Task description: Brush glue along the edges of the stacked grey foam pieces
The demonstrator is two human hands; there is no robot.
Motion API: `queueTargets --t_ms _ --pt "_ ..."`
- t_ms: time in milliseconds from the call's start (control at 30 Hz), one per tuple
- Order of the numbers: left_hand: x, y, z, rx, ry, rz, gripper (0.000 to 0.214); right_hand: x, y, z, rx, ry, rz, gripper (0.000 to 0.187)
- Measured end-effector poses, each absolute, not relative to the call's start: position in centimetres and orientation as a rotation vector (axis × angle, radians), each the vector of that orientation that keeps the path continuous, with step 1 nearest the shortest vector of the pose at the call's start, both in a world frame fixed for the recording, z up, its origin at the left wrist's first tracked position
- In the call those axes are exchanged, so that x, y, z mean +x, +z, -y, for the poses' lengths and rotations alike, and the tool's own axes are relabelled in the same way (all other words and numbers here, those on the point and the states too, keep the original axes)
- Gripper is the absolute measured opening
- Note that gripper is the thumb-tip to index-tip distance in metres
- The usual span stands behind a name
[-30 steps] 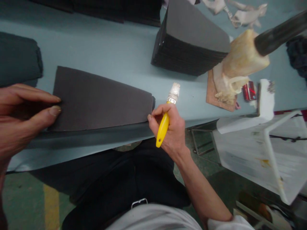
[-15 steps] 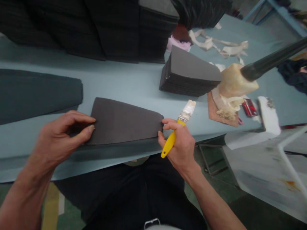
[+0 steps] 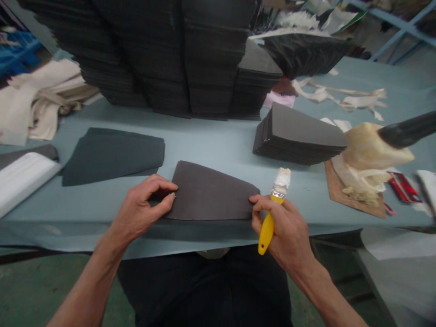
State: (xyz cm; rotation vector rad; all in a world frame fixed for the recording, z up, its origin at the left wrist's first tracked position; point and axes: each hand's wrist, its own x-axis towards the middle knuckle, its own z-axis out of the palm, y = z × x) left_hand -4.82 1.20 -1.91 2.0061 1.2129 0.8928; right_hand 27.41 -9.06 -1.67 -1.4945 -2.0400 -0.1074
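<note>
A dark grey-brown tapered panel [image 3: 213,193] lies at the table's front edge, its wide end to the left. My left hand [image 3: 146,202] pinches the wide end's edge between thumb and fingers. At the narrow end, my right hand [image 3: 282,227] touches the edge with its fingertips and thumb while holding a paintbrush [image 3: 268,229]. The brush has a yellow handle and points away from me, its bristles coated in white. To the left lie several darker, greenish-grey panels [image 3: 117,154], overlapping. A neat stack of grey panels [image 3: 303,134] stands behind the brush, to the right.
Tall stacks of dark panels [image 3: 160,59] rise at the back of the blue-green table [image 3: 211,141]. Cream fabric strips [image 3: 44,100] and a white roll [image 3: 27,179] lie at left. At right, a yellowish block [image 3: 374,145] with a black pipe sits near a brown board [image 3: 340,193].
My view has turned left, so the scene sits further right and lower, and more of the table's left side shows. Both hands stay at the panel's ends, the brush still in my right.
</note>
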Motion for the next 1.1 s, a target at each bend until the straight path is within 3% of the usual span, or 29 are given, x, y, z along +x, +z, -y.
queueTargets --t_ms 533,700,900,1100 --pt "-4.8 -2.2 -1.3 1.918 0.903 -1.412 0.022 27.4 -1.7 8.7 -1.494 -0.066 1.996 0.018" --pt "-4.1 -0.8 -0.9 2.187 0.988 -1.501 0.017 27.6 -1.5 8.7 -1.482 -0.039 2.004 0.023" --pt "-0.4 2.1 -0.7 2.53 0.775 -1.195 0.021 27.5 -1.3 8.6 -1.5 -0.023 1.996 0.024" --pt "0.6 -0.1 -2.2 2.633 0.642 -0.971 0.027 27.4 -0.9 8.6 -1.515 -0.009 1.986 0.026"
